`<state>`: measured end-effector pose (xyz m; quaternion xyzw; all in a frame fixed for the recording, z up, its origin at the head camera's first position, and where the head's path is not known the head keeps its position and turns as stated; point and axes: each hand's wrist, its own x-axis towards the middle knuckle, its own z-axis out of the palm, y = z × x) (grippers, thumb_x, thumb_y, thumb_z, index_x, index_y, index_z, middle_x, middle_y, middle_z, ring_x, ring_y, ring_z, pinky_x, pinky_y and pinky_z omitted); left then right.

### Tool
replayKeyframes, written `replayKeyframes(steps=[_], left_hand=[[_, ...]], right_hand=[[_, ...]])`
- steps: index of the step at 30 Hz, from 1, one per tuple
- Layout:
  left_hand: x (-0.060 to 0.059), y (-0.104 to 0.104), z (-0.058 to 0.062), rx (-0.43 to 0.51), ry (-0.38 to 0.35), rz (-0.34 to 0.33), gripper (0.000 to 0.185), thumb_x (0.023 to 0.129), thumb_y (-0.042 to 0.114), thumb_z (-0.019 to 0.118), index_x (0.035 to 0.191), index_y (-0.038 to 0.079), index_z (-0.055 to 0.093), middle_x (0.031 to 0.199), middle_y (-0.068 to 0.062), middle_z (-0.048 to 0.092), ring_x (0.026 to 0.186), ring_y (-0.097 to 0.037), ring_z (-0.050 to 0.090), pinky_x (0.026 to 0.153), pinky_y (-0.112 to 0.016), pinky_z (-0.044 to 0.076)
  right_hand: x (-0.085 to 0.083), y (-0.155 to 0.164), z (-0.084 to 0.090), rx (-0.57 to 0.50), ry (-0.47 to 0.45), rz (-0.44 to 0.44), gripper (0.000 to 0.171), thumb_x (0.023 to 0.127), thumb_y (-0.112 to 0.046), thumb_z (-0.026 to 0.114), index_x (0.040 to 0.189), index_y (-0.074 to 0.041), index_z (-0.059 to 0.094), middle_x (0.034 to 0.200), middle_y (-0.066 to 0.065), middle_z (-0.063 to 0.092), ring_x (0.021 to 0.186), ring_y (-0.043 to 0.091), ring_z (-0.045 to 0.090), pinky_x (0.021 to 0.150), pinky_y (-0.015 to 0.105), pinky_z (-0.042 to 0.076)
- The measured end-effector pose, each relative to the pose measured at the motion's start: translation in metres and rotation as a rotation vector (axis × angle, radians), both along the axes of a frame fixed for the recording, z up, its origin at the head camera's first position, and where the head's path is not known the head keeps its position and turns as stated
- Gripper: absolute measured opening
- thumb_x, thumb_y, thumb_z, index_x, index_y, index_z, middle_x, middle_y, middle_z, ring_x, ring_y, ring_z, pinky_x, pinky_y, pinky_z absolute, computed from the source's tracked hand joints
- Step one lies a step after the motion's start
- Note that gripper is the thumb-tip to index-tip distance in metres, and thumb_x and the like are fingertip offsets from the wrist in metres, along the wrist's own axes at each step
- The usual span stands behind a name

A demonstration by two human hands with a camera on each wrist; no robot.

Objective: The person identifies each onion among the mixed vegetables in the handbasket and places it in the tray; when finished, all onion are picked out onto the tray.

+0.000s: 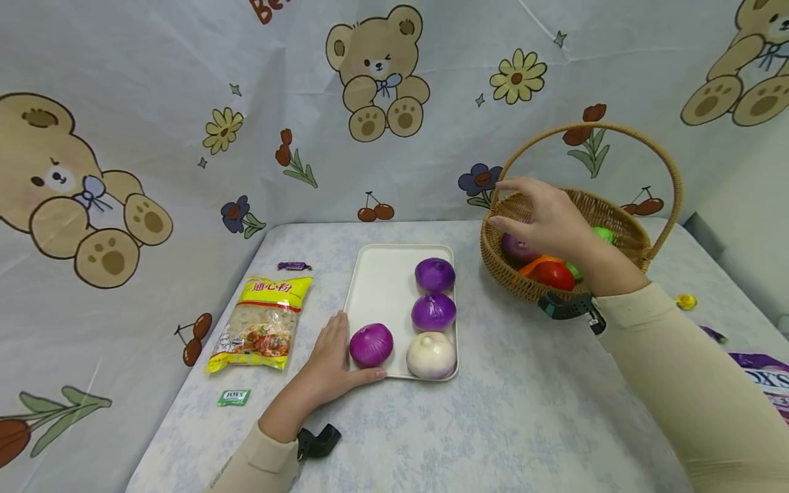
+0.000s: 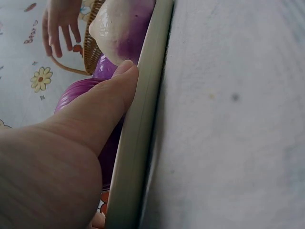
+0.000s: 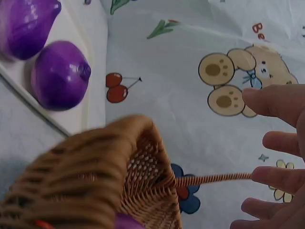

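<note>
My left hand [image 1: 329, 359] rests at the near left corner of a white tray [image 1: 376, 281], fingers straight along its left side and thumb on the front rim. Beside that thumb lies a purple onion [image 1: 371, 345]. Two more purple onions, one far [image 1: 435, 274] and one in the middle [image 1: 434, 312], line the tray's right side with a white-and-purple onion [image 1: 431, 355]. Over the wicker basket [image 1: 508, 274] hovers my right hand [image 1: 545, 216], fingers apart and holding nothing. Inside the basket are a purple onion [image 1: 519, 249], a tomato [image 1: 553, 275] and something orange, partly hidden by the arm.
Left of the tray lie a yellow food bag [image 1: 261, 322], a purple-wrapped candy [image 1: 294, 266] and a green packet [image 1: 234, 398]. On the right are a small yellow-wrapped piece [image 1: 686, 301] and a purple package [image 1: 764, 376]. The basket's tall handle [image 1: 674, 185] arches up behind my right hand.
</note>
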<state>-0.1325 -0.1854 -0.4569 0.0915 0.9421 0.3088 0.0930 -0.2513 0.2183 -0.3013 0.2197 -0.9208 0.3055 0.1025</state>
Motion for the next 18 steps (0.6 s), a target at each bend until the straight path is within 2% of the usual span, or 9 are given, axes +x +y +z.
replayKeyframes(steps=[1, 5, 11, 15, 18], left_hand=[[0.000, 0.000, 0.000, 0.000, 0.001, 0.000, 0.144, 0.075, 0.070, 0.085, 0.166, -0.004, 0.001, 0.173, -0.021, 0.000, 0.158, -0.037, -0.002, 0.124, -0.054, 0.007], [0.000, 0.000, 0.000, 0.000, -0.002, 0.000, 0.144, 0.075, 0.070, 0.085, 0.166, -0.004, 0.001, 0.173, -0.021, -0.001, 0.158, -0.037, -0.002, 0.124, -0.054, 0.007], [0.000, 0.000, 0.000, 0.001, -0.010, 0.002, 0.144, 0.075, 0.070, 0.086, 0.166, -0.004, 0.001, 0.173, -0.021, -0.001, 0.158, -0.036, -0.002, 0.124, -0.054, 0.007], [0.000, -0.001, -0.001, 0.002, -0.010, 0.005, 0.145, 0.074, 0.071, 0.086, 0.166, -0.003, 0.000, 0.173, -0.021, -0.001, 0.158, -0.037, -0.002, 0.124, -0.055, 0.007], [-0.001, -0.001, 0.000, 0.003, -0.012, 0.005, 0.145, 0.074, 0.071, 0.086, 0.166, -0.002, 0.000, 0.173, -0.021, -0.002, 0.158, -0.037, -0.003, 0.124, -0.055, 0.007]], right_hand=[[-0.003, 0.006, 0.000, 0.004, -0.020, -0.013, 0.068, 0.099, -0.031, 0.078, 0.155, -0.002, 0.049, 0.156, 0.022, 0.047, 0.137, 0.046, 0.046, 0.113, 0.066, 0.034], [-0.012, 0.023, 0.001, 0.014, -0.082, -0.040, 0.078, 0.099, -0.035, 0.077, 0.160, -0.003, 0.041, 0.161, 0.024, 0.039, 0.139, 0.050, 0.040, 0.114, 0.069, 0.029], [-0.020, 0.034, -0.003, 0.032, -0.106, -0.057, 0.084, 0.098, -0.037, 0.078, 0.163, -0.004, 0.035, 0.164, 0.025, 0.033, 0.150, 0.050, 0.025, 0.116, 0.071, 0.022], [-0.023, 0.036, -0.006, 0.044, -0.118, -0.047, 0.086, 0.097, -0.039, 0.078, 0.163, -0.003, 0.035, 0.164, 0.026, 0.033, 0.151, 0.049, 0.025, 0.117, 0.070, 0.021], [-0.025, 0.037, -0.008, 0.059, -0.163, -0.036, 0.088, 0.097, -0.041, 0.078, 0.163, -0.003, 0.034, 0.163, 0.027, 0.033, 0.150, 0.051, 0.025, 0.117, 0.071, 0.021]])
